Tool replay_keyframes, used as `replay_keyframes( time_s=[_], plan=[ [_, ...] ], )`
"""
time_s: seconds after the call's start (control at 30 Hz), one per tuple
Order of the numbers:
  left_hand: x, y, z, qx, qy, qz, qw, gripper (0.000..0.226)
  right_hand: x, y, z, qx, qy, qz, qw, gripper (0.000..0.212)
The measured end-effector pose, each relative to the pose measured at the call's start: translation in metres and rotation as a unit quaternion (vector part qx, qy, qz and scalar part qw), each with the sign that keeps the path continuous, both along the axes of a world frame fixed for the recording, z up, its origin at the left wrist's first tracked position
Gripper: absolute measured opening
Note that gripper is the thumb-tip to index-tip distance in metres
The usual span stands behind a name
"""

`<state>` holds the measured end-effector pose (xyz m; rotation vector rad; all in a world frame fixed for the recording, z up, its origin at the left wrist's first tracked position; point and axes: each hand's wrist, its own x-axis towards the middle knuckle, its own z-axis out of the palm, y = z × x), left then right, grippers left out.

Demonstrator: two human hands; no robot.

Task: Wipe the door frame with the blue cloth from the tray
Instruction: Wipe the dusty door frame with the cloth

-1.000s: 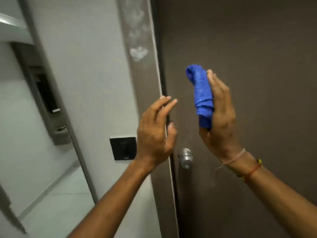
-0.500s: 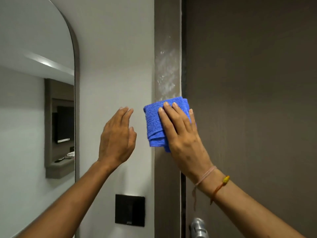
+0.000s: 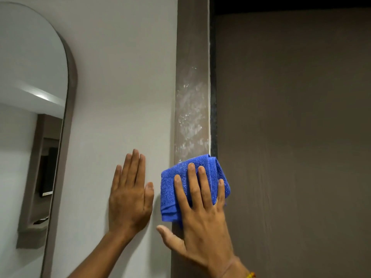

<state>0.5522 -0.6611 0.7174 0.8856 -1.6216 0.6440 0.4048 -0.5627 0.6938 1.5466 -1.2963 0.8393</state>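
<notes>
A folded blue cloth [image 3: 170, 189] is pressed flat against the brown door frame [image 3: 191, 57]. My right hand [image 3: 202, 217] lies spread over the cloth and holds it on the frame, thumb out to the left. White dusty smears [image 3: 189, 117] cover the frame just above the cloth. My left hand [image 3: 129, 197] rests flat and open on the white wall [image 3: 120, 77] left of the frame, holding nothing.
The dark brown door [image 3: 291, 137] fills the right side, shut against the frame. An arched mirror [image 3: 30, 137] with a grey rim hangs on the wall at the left.
My view has tilted upward, so the door knob and the wall switch have left the picture. My left hand has gone from hovering to lying flat on the wall. The cloth stays pressed on the frame.
</notes>
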Motion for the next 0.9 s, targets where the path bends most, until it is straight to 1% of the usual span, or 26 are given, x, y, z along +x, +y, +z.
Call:
replay_keyframes(
  time_s=[0.1,0.2,0.27,0.33,0.43,0.5,0.57,0.67,0.8,0.9],
  plan=[
    [0.002,-0.005,0.0,-0.012,-0.01,0.002,1.0,0.064,0.006,-0.011,0.012,-0.031,-0.024,-0.042,0.998,0.075],
    [0.001,-0.008,0.0,-0.015,-0.01,-0.001,1.0,0.064,0.011,-0.018,0.047,-0.068,-0.033,-0.074,0.994,0.067],
    [0.001,-0.009,0.0,-0.015,-0.01,0.001,1.0,0.064,0.012,-0.02,0.071,-0.085,-0.037,-0.084,0.992,0.066],
    [0.001,-0.009,-0.001,-0.017,-0.009,0.004,1.0,0.065,0.014,-0.022,0.08,-0.087,-0.045,-0.089,0.991,0.067],
    [-0.002,-0.006,0.007,-0.02,-0.008,-0.001,1.0,0.065,0.018,-0.024,0.066,-0.102,-0.072,-0.086,0.988,0.067],
    [-0.007,-0.003,0.027,-0.022,0.014,-0.023,0.999,0.064,0.02,-0.025,0.05,-0.105,-0.088,-0.082,0.987,0.068],
    [-0.013,-0.001,0.053,-0.033,0.022,-0.036,0.999,0.062,0.02,-0.026,0.038,-0.101,-0.079,-0.086,0.988,0.068],
    [-0.018,-0.003,0.067,-0.046,0.005,-0.012,0.999,0.061,0.016,-0.027,0.036,-0.095,-0.069,-0.091,0.989,0.068],
    [-0.016,-0.004,0.062,-0.049,0.004,-0.003,0.999,0.061,0.016,-0.029,0.077,-0.108,-0.048,-0.087,0.989,0.069],
    [-0.016,-0.004,0.063,-0.05,0.001,0.002,0.999,0.061,0.017,-0.028,0.117,-0.107,-0.058,-0.073,0.99,0.068]
  ],
)
